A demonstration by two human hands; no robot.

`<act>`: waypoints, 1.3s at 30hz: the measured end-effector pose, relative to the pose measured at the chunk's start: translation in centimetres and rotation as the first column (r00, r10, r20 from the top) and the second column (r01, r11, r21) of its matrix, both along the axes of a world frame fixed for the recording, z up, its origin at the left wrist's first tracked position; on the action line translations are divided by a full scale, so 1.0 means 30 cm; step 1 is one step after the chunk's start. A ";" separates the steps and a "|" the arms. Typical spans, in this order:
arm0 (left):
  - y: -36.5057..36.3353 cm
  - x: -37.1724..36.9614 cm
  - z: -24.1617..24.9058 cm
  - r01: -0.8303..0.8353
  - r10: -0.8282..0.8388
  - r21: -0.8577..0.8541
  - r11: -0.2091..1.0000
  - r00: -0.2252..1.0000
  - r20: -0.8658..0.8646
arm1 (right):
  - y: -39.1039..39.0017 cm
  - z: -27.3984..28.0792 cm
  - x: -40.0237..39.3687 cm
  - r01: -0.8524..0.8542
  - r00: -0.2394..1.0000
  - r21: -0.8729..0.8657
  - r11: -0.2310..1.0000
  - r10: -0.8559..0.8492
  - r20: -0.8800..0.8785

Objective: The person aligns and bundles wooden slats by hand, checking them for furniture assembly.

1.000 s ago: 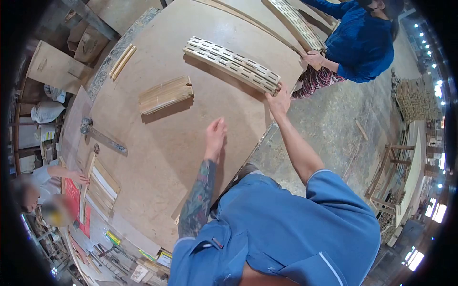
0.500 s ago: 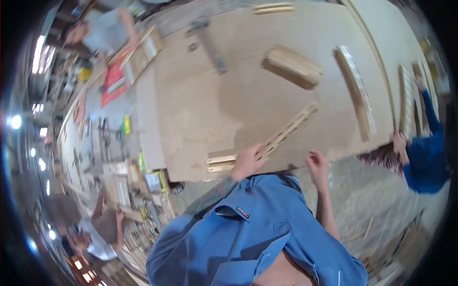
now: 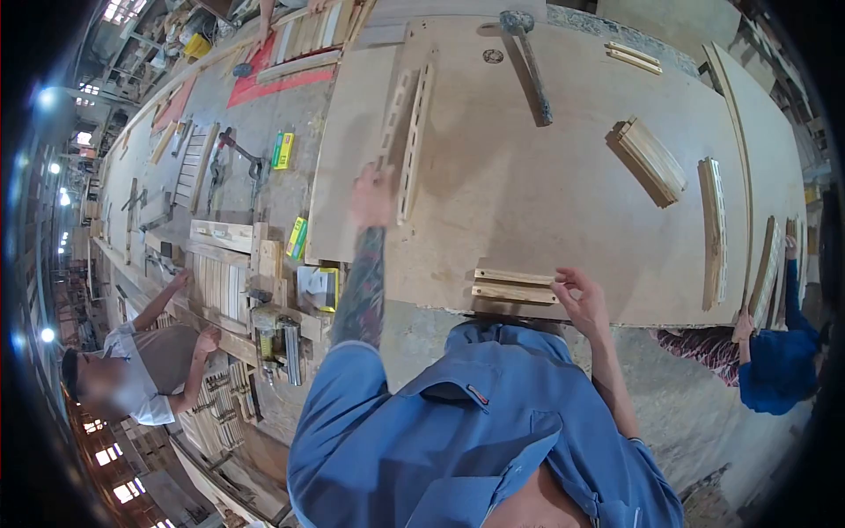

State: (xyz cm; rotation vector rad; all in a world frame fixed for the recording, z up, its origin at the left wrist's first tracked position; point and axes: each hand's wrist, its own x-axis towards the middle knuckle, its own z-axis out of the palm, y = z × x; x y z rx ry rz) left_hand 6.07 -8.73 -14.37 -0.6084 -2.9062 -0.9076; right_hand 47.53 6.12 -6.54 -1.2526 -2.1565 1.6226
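Note:
My left hand (image 3: pixel 373 195) is stretched out to the left side of the table, its fingers closed at the near end of a slotted wooden strip (image 3: pixel 398 114) that is a little blurred. Just to the right of it lies a second slotted strip (image 3: pixel 415 145), pointing away from me. My right hand (image 3: pixel 582 301) is at the near table edge with its fingers curled but apart. Its fingertips are right at the right ends of two short wooden strips (image 3: pixel 512 287), which lie side by side along that edge.
A hammer (image 3: pixel 528 70) lies at the back beside a small round object (image 3: pixel 493 56). Bundled wooden strips (image 3: pixel 651 161) and a longer bundle (image 3: pixel 713 233) lie to the right. One person (image 3: pixel 779 370) works at far right, another (image 3: pixel 145 370) at left. Tools and a bench (image 3: pixel 224 233) stand left.
My left hand has carried the slotted strip to the left side of the table, where two now show. My right hand now meets the short strips' ends. The view has turned.

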 end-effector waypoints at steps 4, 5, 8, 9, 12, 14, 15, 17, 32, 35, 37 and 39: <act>-0.121 0.209 0.252 0.335 -0.328 -0.195 0.922 0.942 0.066 | 0.023 0.044 -0.007 0.009 0.997 0.415 0.910 -0.039 0.065; -0.127 0.290 0.234 0.475 -0.473 -0.077 0.877 0.880 0.038 | 0.027 0.094 -0.044 -0.044 0.995 0.569 0.821 -0.014 0.097; -0.116 0.527 0.182 0.788 -0.775 -0.019 0.615 0.609 0.170 | 0.031 0.087 -0.041 -0.373 0.923 0.611 0.698 0.212 0.321; -0.103 0.581 0.146 0.807 -0.792 -0.003 0.591 0.581 0.185 | 0.032 0.045 -0.005 -0.365 0.922 0.601 0.711 0.185 0.341; -0.056 0.692 0.025 0.893 -0.871 0.030 0.448 0.430 0.237 | 0.043 -0.168 0.122 -0.593 0.769 0.358 0.721 0.375 0.518; -0.032 0.716 -0.025 0.888 -0.865 0.021 0.459 0.441 0.239 | 0.058 -0.250 0.159 -0.570 0.793 0.391 0.722 0.361 0.491; -0.015 0.723 -0.045 0.874 -0.850 0.004 0.487 0.472 0.234 | 0.071 -0.274 0.175 -0.556 0.814 0.431 0.711 0.360 0.456; -0.019 0.741 -0.065 0.890 -0.876 -0.066 0.451 0.456 0.161 | 0.076 -0.299 0.174 -0.564 0.808 0.401 0.722 0.384 0.446; 0.456 0.083 -0.072 -0.013 -0.208 -0.525 0.851 0.910 -0.360 | 1.422 -0.327 0.175 -0.364 0.865 0.425 0.829 0.132 0.484; 0.277 -0.270 -0.279 -0.072 0.021 -0.447 0.892 0.993 -0.117 | 1.377 -0.328 0.174 -0.340 0.851 0.391 0.855 0.103 0.515; 0.317 -0.378 -0.282 -0.078 0.033 -0.426 0.901 0.993 -0.113 | 1.272 -0.308 0.158 -0.323 0.828 0.403 0.856 0.050 0.559; 0.355 -0.485 -0.281 -0.079 0.041 -0.405 0.911 0.994 -0.102 | 1.143 -0.296 0.135 -0.307 0.797 0.413 0.858 -0.006 0.604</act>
